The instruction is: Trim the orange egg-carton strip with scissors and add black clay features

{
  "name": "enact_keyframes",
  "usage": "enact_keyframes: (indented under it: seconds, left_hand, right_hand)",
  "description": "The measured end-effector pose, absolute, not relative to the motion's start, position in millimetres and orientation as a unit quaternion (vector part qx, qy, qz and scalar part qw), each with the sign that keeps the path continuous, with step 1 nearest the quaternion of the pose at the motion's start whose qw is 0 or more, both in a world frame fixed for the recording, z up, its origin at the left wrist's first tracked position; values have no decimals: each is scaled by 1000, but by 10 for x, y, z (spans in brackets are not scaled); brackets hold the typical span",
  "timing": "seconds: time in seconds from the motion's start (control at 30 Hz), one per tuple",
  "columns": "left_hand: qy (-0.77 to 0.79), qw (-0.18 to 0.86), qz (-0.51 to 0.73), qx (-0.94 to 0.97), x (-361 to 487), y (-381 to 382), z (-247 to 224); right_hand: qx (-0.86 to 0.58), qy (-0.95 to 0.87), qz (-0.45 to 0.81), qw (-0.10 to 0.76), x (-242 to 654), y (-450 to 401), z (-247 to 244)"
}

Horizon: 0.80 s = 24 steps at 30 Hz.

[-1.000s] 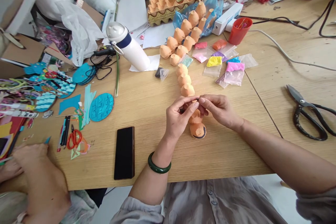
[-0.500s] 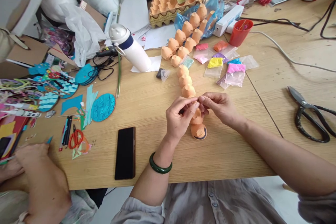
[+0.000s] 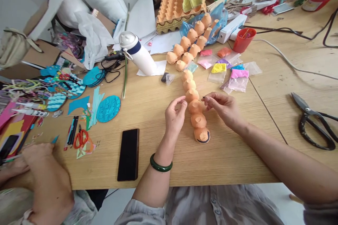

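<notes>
A row of orange egg-carton cups (image 3: 198, 120) lies on the table between my hands, its near end marked by a dark curved strip (image 3: 205, 140). To the right of the row, my right hand (image 3: 223, 109) pinches a small dark piece (image 3: 203, 97), apparently modelling clay, between thumb and forefinger. On the other side, my left hand (image 3: 174, 115) has its fingers loosely bent, thumb and forefinger slightly apart, close beside a cup. Nothing shows in it. A bag with a black lump (image 3: 166, 77) lies beyond my left hand.
Small bags of coloured clay (image 3: 239, 77) lie beyond my right hand. Large scissors (image 3: 307, 112) rest at right, a phone (image 3: 128, 154) at left. A white bottle (image 3: 138, 54), more cups (image 3: 185, 43) and a red cup (image 3: 244, 39) stand farther back. Another person's arm (image 3: 49, 172) is at lower left.
My hands have come apart, the left moving left and the right staying right with the small dark piece. More of the cup row shows between them. The view has shifted slightly.
</notes>
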<state>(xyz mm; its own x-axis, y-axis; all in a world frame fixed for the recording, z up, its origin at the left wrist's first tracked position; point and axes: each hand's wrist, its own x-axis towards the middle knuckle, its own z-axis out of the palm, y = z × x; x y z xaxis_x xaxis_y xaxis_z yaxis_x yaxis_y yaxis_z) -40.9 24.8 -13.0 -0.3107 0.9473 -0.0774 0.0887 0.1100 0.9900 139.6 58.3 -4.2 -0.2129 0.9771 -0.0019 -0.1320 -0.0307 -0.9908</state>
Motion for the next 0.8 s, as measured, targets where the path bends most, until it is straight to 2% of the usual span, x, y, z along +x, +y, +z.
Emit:
enact_keyframes:
  seconds: [0.2,0.37,0.63,0.8]
  left_hand:
    - [634,419,492,426,-453,246,-165]
    - [649,438,448,432,-465,229,-158]
    - [502,665,491,254,-341,231,34]
    - [490,685,484,236,-311,233,42]
  right_hand:
    - [-439,-512,567,473,1398,605,-103]
    - [-436,-499,598,450,1377,605,-128]
    - [-388,-436,648,489,1374,629,-141]
    - [-403,-431,647,482,1372,623,-102]
